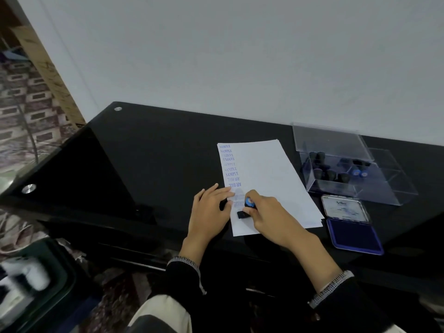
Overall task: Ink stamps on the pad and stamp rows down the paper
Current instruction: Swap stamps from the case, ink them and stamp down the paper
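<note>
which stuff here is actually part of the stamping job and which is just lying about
Part of the job:
- white paper sheet with blue stamped rows
- black blue-topped stamp, gripped by right hand
- left hand, resting on the paper's edge
- open blue ink pad
- clear plastic box of spare stamps

Lying about:
- blurred white object, lower left
- black glass table merely supports everything

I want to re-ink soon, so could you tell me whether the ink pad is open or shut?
Open: the ink pad shows its bare blue surface, with its lid folded back flat behind it.
</note>
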Available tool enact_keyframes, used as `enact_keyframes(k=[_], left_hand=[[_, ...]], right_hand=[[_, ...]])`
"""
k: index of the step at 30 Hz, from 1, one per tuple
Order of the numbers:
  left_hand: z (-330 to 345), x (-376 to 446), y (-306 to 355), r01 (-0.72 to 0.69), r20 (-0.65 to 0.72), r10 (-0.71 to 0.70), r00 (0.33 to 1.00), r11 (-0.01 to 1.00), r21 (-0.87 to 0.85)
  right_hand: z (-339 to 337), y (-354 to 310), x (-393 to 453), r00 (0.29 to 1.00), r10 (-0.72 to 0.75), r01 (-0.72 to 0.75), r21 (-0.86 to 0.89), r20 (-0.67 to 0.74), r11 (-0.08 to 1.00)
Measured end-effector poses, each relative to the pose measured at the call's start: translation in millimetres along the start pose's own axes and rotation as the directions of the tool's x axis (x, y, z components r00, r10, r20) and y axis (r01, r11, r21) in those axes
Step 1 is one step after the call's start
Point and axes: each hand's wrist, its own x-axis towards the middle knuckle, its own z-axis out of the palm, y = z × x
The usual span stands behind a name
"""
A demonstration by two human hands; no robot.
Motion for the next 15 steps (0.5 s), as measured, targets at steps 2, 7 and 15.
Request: enact_keyframes(k=[2, 7, 15], left_hand=[[0.1, 0.4, -0.1, 0.001, 0.005, -0.001, 1.0, 1.0, 0.002], [0.1, 0.5, 0.6, 0.003, 0.015, -0.003, 1.0, 1.0, -0.002], [-1.7, 1.5, 1.8, 0.054, -0.008, -0.055, 0.998, 0.997, -0.051]], right_hand=[[0.6, 0.0, -0.3, 1.0, -0.002, 0.002, -0.022, 0.0, 1.0], [1.1, -1.5, -0.9, 1.0, 0.008, -0.008, -0.05, 0.013, 0.999], [3.5, -0.5, -3.8, 1.0, 0.016, -0.017, -0.121, -0.002, 0.993]])
